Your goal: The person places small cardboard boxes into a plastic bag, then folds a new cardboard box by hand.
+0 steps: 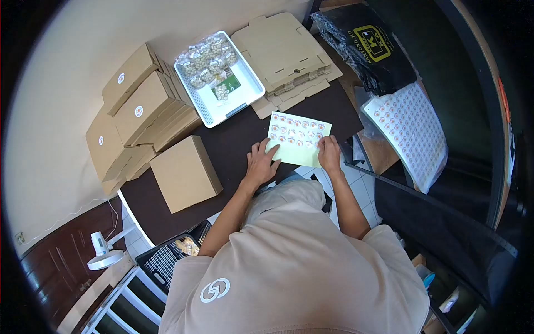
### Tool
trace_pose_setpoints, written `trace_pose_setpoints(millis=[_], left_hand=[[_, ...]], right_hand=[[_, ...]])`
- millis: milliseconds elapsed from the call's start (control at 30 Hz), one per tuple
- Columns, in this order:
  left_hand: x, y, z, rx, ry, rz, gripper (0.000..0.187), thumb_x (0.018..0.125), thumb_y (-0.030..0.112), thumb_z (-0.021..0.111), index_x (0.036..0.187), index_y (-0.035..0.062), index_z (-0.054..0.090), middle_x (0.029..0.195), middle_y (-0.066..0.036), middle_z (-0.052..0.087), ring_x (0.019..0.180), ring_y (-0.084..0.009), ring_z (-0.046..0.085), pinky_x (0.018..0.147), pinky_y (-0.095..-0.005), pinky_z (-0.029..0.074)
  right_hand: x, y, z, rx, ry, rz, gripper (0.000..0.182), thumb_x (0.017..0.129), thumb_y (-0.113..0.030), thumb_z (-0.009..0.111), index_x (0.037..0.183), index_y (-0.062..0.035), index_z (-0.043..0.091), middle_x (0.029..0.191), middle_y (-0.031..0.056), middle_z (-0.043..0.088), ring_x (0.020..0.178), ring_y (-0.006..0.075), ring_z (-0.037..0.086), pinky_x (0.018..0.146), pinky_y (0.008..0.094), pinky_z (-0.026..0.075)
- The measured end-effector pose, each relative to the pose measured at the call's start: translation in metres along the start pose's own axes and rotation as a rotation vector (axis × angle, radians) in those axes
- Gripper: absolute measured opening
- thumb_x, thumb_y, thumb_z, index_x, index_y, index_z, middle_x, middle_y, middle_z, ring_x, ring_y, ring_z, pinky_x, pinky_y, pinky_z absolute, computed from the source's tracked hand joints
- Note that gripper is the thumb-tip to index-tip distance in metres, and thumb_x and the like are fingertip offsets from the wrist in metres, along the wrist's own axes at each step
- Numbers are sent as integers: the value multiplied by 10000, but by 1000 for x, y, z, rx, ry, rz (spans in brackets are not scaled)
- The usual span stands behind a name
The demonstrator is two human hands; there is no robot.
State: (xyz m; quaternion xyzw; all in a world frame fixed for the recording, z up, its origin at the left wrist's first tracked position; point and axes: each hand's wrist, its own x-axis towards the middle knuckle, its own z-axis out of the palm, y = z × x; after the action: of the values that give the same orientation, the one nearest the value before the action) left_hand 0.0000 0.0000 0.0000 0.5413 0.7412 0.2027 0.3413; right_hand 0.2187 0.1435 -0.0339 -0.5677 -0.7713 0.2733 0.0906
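Shirt (311, 267): nearest to the camera, beige, on the body side of both grips.
Left grip (259, 163): fingers spread apart, resting on the left side of the sheet (295, 155); it seems to press, not to pinch.
Right grip (329, 155): fingers bent and near together at the right edge; whether they pinch anything, I cannot tell.
Sheet position: between the two grips, lying over the bench (233, 150) at its near edge.
Stickers (300, 133): in rows between the grips and beyond them; the part nearest the body is bare, pale green.
Sheet handling: very light, I think, and flexible; it could slide or crease.
Where to hold: the bare green part suits flat fingers; the stickers, probably thin and tacky, are better taken by their rims.
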Motion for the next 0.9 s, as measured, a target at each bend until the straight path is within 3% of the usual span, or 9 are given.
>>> trace_pose_setpoints(millis=[100, 167, 267, 400, 467, 567, 600, 700, 900], left_hand=[[7, 24, 10, 191, 40, 21, 541, 832, 244, 691, 1354, 199, 556, 1440, -156, 394, 1294, -376, 357, 978, -541, 347], [2, 26, 7, 229, 36, -30, 533, 830, 250, 685, 1347, 204, 564, 1438, -154, 399, 1277, -371, 371, 959, -526, 356], [4, 26, 6, 240, -2, -92, 538, 830, 319, 666, 1345, 199, 567, 1461, -151, 381, 1269, -356, 376, 953, -525, 363], [-3, 12, 7, -55, 96, -47, 490, 863, 296, 664, 1311, 121, 574, 1453, -190, 388, 1325, -386, 355, 1011, -590, 360], [-27, 16, -9, -186, 197, 13, 417, 893, 225, 644, 1276, 74, 582, 1393, -193, 444, 1284, -372, 416, 1018, -498, 400], [-59, 12, -25, -390, 243, -16, 353, 918, 204, 623, 1231, 44, 603, 1263, -193, 548, 1183, -354, 522, 985, -430, 443], [-72, 11, -30, -528, 202, -54, 324, 930, 200, 613, 1206, 31, 614, 1184, -191, 600, 1120, -340, 578, 962, -399, 465], [-114, 9, -36, -606, 359, -190, 293, 940, 193, 609, 1177, 23, 631, 1063, -164, 652, 1009, -286, 640, 914, -368, 491], [-180, 12, -37, -825, 649, -497, 295, 943, 173, 608, 1199, 28, 625, 1090, -106, 671, 1008, -197, 634, 882, -340, 495]], right_hand=[[5, 26, -21, 47, -28, -74, 71, 893, -63, 620, 909, 3, 603, 974, 184, 635, 886, 288, 664, 799, 396, 538], [3, 43, -15, 283, -116, -150, 75, 908, -68, 603, 927, 5, 596, 961, 138, 649, 865, 217, 660, 707, 360, 555], [13, 56, -33, 579, -278, 20, 99, 903, -93, 610, 942, -3, 616, 908, 100, 660, 820, 175, 650, 648, 312, 553], [42, -24, -64, 597, -398, 46, 89, 913, -90, 612, 955, -12, 613, 872, 66, 647, 783, 120, 626, 605, 285, 547], [48, -71, -50, 570, -430, -147, 75, 913, -79, 615, 947, -16, 594, 843, 53, 630, 774, 116, 619, 607, 273, 538], [41, -168, -4, 709, -636, -394, 93, 856, -73, 686, 889, -39, 606, 728, -17, 545, 651, 59, 511, 525, 222, 413], [36, -201, 9, 695, -799, -357, 125, 833, -104, 715, 869, -37, 616, 695, -27, 532, 622, 65, 494, 542, 241, 413], [8, -279, 65, 542, -821, -604, 162, 797, -156, 748, 803, -27, 650, 629, 23, 556, 599, 97, 522, 565, 291, 435], [-27, -361, 145, 293, -955, -721, 158, 784, -178, 740, 815, -32, 690, 782, 154, 693, 748, 257, 675, 708, 365, 513]])
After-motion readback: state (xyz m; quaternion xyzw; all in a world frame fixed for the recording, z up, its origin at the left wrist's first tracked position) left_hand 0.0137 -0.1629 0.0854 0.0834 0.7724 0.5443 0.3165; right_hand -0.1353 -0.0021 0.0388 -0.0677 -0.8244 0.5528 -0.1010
